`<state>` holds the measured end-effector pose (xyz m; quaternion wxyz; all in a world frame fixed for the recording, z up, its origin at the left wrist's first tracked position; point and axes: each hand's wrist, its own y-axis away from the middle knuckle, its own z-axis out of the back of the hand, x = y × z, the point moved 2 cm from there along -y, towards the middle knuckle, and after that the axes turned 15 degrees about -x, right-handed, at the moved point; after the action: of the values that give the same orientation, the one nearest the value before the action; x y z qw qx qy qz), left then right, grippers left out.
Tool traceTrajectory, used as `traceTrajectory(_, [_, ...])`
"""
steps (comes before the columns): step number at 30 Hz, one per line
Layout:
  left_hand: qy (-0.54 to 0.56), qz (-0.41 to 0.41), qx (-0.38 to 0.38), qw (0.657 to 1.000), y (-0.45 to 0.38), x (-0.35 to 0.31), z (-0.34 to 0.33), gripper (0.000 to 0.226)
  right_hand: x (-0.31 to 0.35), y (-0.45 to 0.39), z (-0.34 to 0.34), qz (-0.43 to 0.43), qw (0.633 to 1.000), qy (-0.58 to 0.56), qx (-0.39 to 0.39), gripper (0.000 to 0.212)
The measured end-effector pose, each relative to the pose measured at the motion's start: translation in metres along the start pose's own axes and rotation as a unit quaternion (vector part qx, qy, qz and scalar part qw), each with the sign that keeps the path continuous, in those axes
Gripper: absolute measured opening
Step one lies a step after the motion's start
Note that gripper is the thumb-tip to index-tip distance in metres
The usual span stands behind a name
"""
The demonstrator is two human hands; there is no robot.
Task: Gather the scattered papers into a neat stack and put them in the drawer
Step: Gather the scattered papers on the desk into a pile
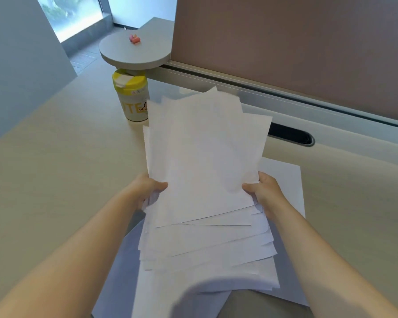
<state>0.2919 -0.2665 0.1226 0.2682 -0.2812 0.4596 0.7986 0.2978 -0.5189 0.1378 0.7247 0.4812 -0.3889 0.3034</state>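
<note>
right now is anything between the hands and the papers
No. The left hand and right hand already grip the fanned papers by their side edges. No drawer is in view, so that path can't be judged.

Sat under soft daylight: pale wood-grain desk (55, 171), matte and bare across the left. Ran along the far edge, 1 mauve fabric partition (296, 53) on a silver rail (262, 88). Cut into the desk just below the rail, 1 dark oval cable slot (292, 135). Jutted out from the partition's left end, 1 round grey shelf (133, 53), small pink thing (135, 39) on top, too blurred to tell. Glowed beyond, frosted window (71, 12) with greenery hazy behind; grey floor (83, 56) beneath, plain grey-blue wall (14, 65) at left.
</note>
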Motion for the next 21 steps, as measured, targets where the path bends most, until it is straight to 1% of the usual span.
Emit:
traceTrajectory(1, [0.016, -0.011, -0.031, 0.999, 0.001, 0.004, 0.0, 0.026, -0.002, 0.002, 0.002, -0.007, 1.0, -0.004, 0.015, 0.023])
traceTrajectory(2, [0.027, -0.019, -0.063, 0.997, 0.004, 0.007, 0.0, 0.035, -0.005, 0.003, 0.005, -0.011, 0.999, 0.02, 0.027, 0.016])
traceTrajectory(3, [0.037, -0.026, -0.088, 0.995, 0.007, 0.01, 0.002, 0.039, -0.008, 0.005, 0.008, -0.013, 0.998, 0.058, 0.027, 0.009])
traceTrajectory(5, [0.044, -0.038, -0.121, 0.991, 0.014, 0.015, 0.007, 0.04, -0.02, 0.006, 0.016, -0.02, 0.996, 0.086, 0.009, 0.015])
traceTrajectory(7, [0.045, -0.047, -0.143, 0.988, 0.015, 0.024, 0.015, 0.038, -0.031, 0.011, 0.025, -0.038, 0.997, 0.058, -0.019, 0.014])
traceTrajectory(8, [0.041, -0.047, -0.154, 0.986, 0.016, 0.029, 0.019, 0.037, -0.036, 0.014, 0.029, -0.048, 0.998, 0.037, -0.023, 0.021])
traceTrajectory(9, [0.035, -0.046, -0.163, 0.985, 0.02, 0.033, 0.022, 0.036, -0.04, 0.018, 0.033, -0.06, 0.998, 0.021, -0.02, 0.029])
traceTrajectory(10, [0.031, -0.047, -0.169, 0.984, 0.025, 0.038, 0.024, 0.036, -0.043, 0.022, 0.035, -0.069, 0.997, 0.032, -0.014, 0.033])
traceTrajectory(14, [0.028, -0.036, -0.205, 0.978, 0.039, 0.064, 0.026, 0.036, -0.048, 0.038, 0.037, -0.072, 0.978, 0.19, 0.04, 0.023])
traceTrajectory(17, [0.044, -0.034, -0.223, 0.973, 0.048, 0.076, 0.027, 0.037, -0.056, 0.047, 0.044, -0.075, 0.959, 0.259, 0.089, 0.016])
traceTrajectory(19, [0.048, -0.037, -0.23, 0.971, 0.055, 0.077, 0.028, 0.036, -0.062, 0.055, 0.049, -0.091, 0.952, 0.269, 0.116, 0.016])
traceTrajectory(20, [0.054, -0.039, -0.228, 0.971, 0.058, 0.077, 0.029, 0.036, -0.065, 0.055, 0.052, -0.088, 0.956, 0.258, 0.11, 0.018])
traceTrajectory(21, [0.063, -0.041, -0.223, 0.972, 0.06, 0.076, 0.029, 0.036, -0.067, 0.052, 0.054, -0.075, 0.965, 0.237, 0.086, 0.02])
